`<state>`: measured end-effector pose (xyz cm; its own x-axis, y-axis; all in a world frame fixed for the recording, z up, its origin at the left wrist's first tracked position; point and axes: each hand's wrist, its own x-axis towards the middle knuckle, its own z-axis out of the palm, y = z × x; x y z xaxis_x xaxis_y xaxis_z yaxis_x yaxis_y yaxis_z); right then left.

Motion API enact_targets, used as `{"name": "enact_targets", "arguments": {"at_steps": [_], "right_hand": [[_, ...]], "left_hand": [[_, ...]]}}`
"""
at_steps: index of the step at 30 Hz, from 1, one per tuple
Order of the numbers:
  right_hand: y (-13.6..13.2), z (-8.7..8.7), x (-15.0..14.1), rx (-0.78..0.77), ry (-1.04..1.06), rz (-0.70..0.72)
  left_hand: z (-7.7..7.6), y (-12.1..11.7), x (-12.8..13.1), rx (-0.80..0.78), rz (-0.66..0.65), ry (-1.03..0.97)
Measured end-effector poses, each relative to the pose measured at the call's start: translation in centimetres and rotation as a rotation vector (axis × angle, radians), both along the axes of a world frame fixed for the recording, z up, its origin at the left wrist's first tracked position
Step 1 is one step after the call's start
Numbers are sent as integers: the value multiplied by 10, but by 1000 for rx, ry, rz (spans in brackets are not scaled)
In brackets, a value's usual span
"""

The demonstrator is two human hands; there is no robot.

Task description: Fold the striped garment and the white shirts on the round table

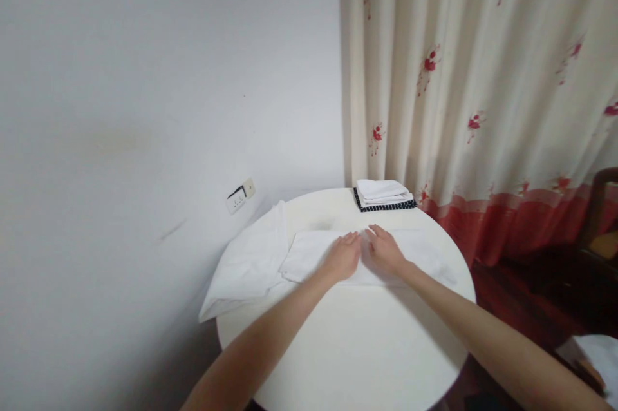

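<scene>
A white cloth [309,248] lies across the round table in a long flat band. One wide part of white cloth [251,263] spreads to the left and hangs over the table's edge; I cannot tell whether it is the same piece. My left hand [345,256] rests on the middle of the band, fingers extended and lying on the fabric. Close beside it, my right hand [383,250] touches the band too, its fingers stretched out and slightly apart. A narrow gap separates the two hands. Neither hand visibly grips the cloth.
The white round table [357,340] stands against the wall. Folded white and black-patterned cloths [383,193] are stacked at its back edge. A wall socket [236,200] is at the left. Behind hangs a floral curtain [463,76]; a wooden chair [599,224] stands at the right.
</scene>
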<state>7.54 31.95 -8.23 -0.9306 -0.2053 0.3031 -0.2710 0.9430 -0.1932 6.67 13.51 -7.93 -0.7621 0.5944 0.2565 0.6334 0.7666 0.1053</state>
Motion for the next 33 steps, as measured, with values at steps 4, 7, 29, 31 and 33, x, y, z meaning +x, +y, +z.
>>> {"name": "enact_targets", "arguments": {"at_steps": [4, 7, 29, 31, 33], "right_hand": [[-28, -28, -13, 28, -79, -90], [-25, -39, -18, 21, -100, -153], [145, -49, -4, 26, -96, -423], [150, -46, 7, -22, 19, -381], [154, -45, 24, -58, 123, -262]], "left_hand": [[-33, 26, -25, -75, 16, -59], [-44, 22, -37, -71, 11, -46], [-14, -137, -55, -155, 387, -228], [-9, -151, -38, -126, 330, -207], [-6, -167, -17, -73, 201, -181]]}}
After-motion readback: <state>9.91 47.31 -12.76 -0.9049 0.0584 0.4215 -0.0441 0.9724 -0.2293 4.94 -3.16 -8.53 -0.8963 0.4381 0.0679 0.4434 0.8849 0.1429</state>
